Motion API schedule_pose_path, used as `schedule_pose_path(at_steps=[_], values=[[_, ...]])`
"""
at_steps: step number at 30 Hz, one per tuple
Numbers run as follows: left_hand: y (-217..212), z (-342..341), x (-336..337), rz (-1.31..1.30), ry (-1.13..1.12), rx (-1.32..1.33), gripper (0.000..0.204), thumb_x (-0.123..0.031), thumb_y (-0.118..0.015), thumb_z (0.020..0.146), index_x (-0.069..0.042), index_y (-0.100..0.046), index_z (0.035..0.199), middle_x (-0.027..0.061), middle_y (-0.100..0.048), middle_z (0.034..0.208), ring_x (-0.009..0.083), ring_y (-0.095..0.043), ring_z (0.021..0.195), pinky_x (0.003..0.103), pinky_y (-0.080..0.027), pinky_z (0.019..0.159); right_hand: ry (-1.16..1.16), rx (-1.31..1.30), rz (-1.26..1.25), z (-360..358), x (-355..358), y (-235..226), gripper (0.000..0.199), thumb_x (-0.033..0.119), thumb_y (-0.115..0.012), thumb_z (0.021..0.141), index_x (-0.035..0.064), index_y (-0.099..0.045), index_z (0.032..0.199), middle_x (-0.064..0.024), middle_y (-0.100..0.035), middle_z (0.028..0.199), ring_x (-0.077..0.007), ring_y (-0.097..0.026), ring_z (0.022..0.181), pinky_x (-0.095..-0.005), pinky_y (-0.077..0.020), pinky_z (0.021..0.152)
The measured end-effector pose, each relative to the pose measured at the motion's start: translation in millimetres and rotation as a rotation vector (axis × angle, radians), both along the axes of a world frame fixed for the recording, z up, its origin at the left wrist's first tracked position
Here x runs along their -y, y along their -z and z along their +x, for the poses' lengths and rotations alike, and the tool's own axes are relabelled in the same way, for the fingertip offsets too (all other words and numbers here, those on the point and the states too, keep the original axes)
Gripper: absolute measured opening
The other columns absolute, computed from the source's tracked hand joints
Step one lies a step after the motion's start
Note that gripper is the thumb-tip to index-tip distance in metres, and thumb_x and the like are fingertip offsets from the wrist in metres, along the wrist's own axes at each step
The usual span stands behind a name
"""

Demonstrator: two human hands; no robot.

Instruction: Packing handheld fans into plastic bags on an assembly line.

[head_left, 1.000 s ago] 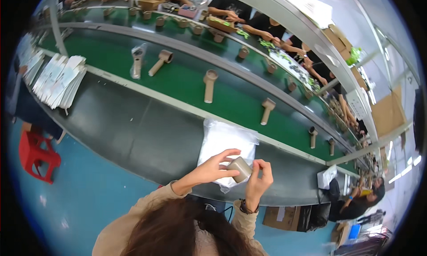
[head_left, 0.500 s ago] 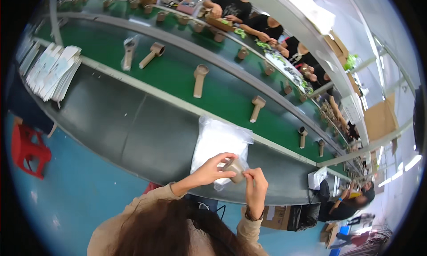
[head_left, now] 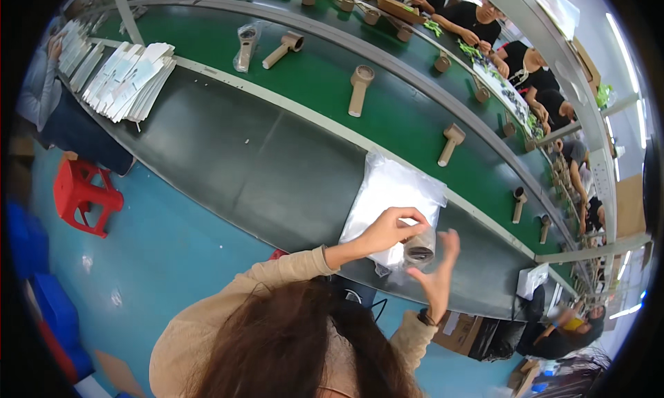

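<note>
Head view: a brown cylinder (head_left: 419, 250) sits over the white plastic packet's (head_left: 393, 187) edge, its top pinched by the left hand (head_left: 389, 230); the right hand (head_left: 437, 282) spreads loosely beside it, contact blurred. A light, steady pinch should serve.

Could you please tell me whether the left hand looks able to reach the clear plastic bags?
Probably yes: the left hand is just over the clear plastic bags, and their far part lies uncovered, though its fingers seem to be busy at the brown piece.
</note>
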State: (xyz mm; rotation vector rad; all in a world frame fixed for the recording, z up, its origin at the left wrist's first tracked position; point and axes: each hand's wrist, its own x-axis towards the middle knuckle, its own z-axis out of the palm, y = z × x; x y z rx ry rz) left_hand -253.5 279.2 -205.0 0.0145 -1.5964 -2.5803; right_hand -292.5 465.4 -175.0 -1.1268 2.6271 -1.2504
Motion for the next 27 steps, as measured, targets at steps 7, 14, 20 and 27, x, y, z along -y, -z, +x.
schedule_pose_path(at_steps=[7, 14, 20, 27], values=[[-12, -15, 55, -0.709, -0.444, -0.167, 0.013, -0.003, -0.064, 0.081, 0.001, -0.069, 0.093, 0.0099, -0.07, 0.086, 0.0118, -0.065, 0.075, 0.026, -0.051, 0.063, -0.027, 0.47, -0.075, -12, 49, 27, 0.037, 0.012, -0.058, 0.085, -0.0011, -0.048, 0.118, -0.0051, -0.057, 0.085, -0.012, -0.054, 0.069, -0.0256, -0.0448, 0.061], [-20, -73, 324, -1.177, -1.089, -0.07, 0.024, -0.02, -0.065, 0.084, 0.001, -0.065, 0.097, 0.0139, -0.068, 0.089, 0.0218, -0.066, 0.084, 0.033, -0.05, 0.07, 0.044, 0.467, -0.154, -156, 126, 36, 0.056, 0.04, -0.063, 0.087, -0.0026, -0.049, 0.12, -0.0056, -0.058, 0.082, -0.0126, -0.054, 0.069, -0.0273, -0.045, 0.061], [69, -85, 467, -1.982, -1.122, 0.489, 0.051, -0.036, -0.067, 0.08, -0.004, -0.048, 0.115, 0.019, -0.059, 0.105, 0.0369, -0.059, 0.096, 0.05, -0.045, 0.079, 0.205, 0.308, -0.104, -264, 243, 102, 0.068, 0.042, -0.068, 0.078, -0.0041, -0.047, 0.122, -0.0211, -0.058, 0.115, -0.032, -0.058, 0.103, -0.0363, -0.043, 0.092], [72, -67, 574, -1.718, -0.737, 0.792, 0.061, -0.054, -0.049, 0.085, 0.003, -0.064, 0.098, 0.0268, -0.064, 0.093, 0.0461, -0.06, 0.093, 0.049, -0.048, 0.079, 0.126, -0.488, -0.057, -244, 196, 60, 0.049, 0.04, -0.06, 0.085, 0.0063, -0.053, 0.12, -0.0161, -0.055, 0.115, -0.0382, -0.057, 0.097, -0.0445, -0.0456, 0.08]])
